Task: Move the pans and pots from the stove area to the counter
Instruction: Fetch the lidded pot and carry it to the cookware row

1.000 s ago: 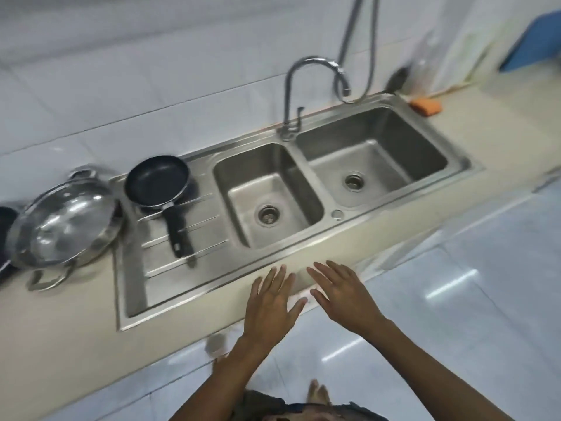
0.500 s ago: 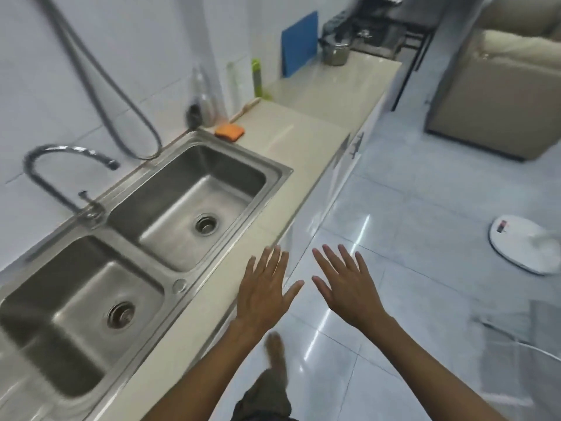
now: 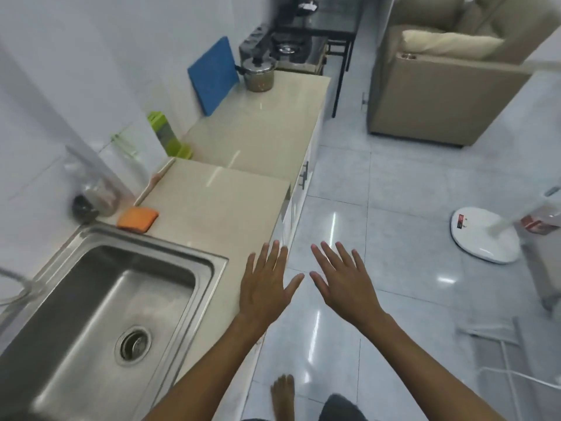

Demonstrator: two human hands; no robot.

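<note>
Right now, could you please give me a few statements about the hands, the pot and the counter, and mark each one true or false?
1. Both hands, left hand and right hand, are open and hold nothing. True.
2. The lidded pot sits inside the sink. False: it stands at the far end of the counter, near the stove.
3. A blue board leans against the wall beside the pot. True.
4. The orange sponge lies on the floor. False: it lies on the counter by the sink's corner.
</note>
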